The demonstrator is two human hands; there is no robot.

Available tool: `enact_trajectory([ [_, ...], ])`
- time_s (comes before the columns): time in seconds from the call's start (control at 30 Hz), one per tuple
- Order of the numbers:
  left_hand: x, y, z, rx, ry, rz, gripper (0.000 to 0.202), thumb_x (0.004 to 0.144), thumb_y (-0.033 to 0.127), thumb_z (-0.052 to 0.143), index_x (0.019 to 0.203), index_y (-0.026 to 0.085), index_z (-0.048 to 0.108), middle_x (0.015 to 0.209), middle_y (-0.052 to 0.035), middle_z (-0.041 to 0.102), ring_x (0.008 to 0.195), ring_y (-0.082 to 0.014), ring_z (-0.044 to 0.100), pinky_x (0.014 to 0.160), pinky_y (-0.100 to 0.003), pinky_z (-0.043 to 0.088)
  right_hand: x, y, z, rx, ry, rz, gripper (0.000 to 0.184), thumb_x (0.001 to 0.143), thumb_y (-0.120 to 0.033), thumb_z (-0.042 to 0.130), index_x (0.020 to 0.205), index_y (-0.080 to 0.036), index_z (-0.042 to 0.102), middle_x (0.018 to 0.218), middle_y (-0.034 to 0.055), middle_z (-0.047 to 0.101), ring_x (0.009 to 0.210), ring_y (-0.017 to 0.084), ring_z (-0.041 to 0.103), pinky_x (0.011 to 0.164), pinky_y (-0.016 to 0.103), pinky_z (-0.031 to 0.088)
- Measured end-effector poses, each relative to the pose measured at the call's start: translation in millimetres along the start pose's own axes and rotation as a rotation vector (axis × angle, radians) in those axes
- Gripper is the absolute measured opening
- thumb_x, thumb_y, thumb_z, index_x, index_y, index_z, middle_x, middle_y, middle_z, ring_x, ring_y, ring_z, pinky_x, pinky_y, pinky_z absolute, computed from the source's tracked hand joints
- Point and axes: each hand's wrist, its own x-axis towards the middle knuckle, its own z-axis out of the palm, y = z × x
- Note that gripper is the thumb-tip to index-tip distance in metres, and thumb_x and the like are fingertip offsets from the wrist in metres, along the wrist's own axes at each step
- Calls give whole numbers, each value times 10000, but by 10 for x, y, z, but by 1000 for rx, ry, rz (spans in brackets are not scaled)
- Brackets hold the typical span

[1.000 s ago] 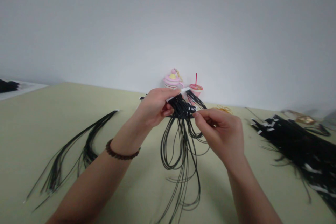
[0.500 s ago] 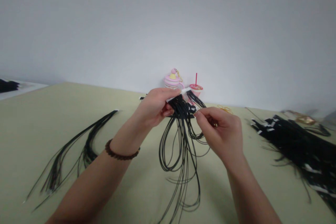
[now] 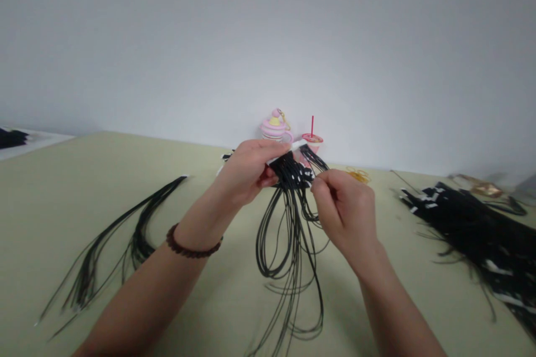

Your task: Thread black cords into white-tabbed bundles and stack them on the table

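Note:
My left hand (image 3: 251, 173) grips a wire harness by its white connector (image 3: 298, 145), thumb on top and fingers curled beneath. Many thin black wires (image 3: 288, 170) come out of the connector and hang in long loops towards the table. My right hand (image 3: 347, 206) is closed in a pinch beside them, at a black wire of the harness; its fingertips partly hide the wire's end. Behind the harness lie more black pieces with white tips, mostly covered by it and my left hand.
A black wire bundle (image 3: 151, 212) lies on the pale green table (image 3: 218, 301) at left. A large pile of black harnesses (image 3: 473, 234) covers the right side. Against the wall stand a pink cup-shaped toy (image 3: 274, 127) and a small cup with a red straw (image 3: 312, 138). Yellow bands (image 3: 358, 175) lie nearby.
My right hand has shifted slightly left, its fingers curled more tightly. The hanging loops have swung a little to the right. My left hand holds almost the same place.

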Motion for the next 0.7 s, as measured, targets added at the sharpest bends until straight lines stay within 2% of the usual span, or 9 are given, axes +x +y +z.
enact_trajectory([
  [0.1, -20, 2, 3, 45, -24, 13, 191, 772, 228, 582, 622, 116, 623, 480, 38, 415, 358, -16, 323, 316, -135, 202, -3, -7, 21, -52, 22, -52, 182, 826, -155, 465, 656, -149, 530, 580, -4, 478, 551, 103, 444, 547, 249, 332],
  [0.2, -46, 7, 44, 74, -43, -37, 170, 755, 223, 596, 619, 123, 622, 486, 37, 421, 362, -18, 317, 324, -141, 190, 5, -12, 36, -118, 120, -89, 151, 825, -187, 505, 696, -148, 574, 664, 31, 484, 631, 135, 472, 592, 277, 381],
  [0.3, -74, 5, 100, 96, -52, -116, 156, 728, 230, 622, 615, 123, 621, 474, 46, 401, 352, -15, 304, 326, -139, 184, 23, -18, 30, -120, 228, -115, 92, 797, -189, 548, 717, -160, 581, 879, 99, 492, 761, 171, 503, 601, 297, 428],
  [0.4, -101, 7, 135, 95, -63, -154, 149, 728, 240, 632, 639, 121, 637, 471, 50, 398, 344, -11, 301, 323, -133, 183, 43, -25, 12, 16, 205, -159, 111, 798, -114, 509, 701, -168, 522, 1067, 142, 514, 912, 194, 549, 718, 344, 484],
  [0.5, -120, 20, 142, 89, -77, -155, 167, 737, 230, 624, 607, 126, 615, 466, 55, 385, 340, -8, 295, 321, -132, 181, 56, -28, 6, 136, 145, -191, 142, 812, -67, 468, 725, -173, 500, 1049, 126, 584, 972, 184, 576, 837, 362, 476],
  [0.7, -130, 36, 150, 80, -88, -137, 171, 744, 211, 604, 596, 125, 597, 480, 55, 387, 355, -10, 306, 319, -127, 183, 63, -31, 27, 180, 133, -206, 125, 806, -54, 494, 734, -153, 517, 983, 121, 614, 924, 151, 588, 816, 303, 477],
])
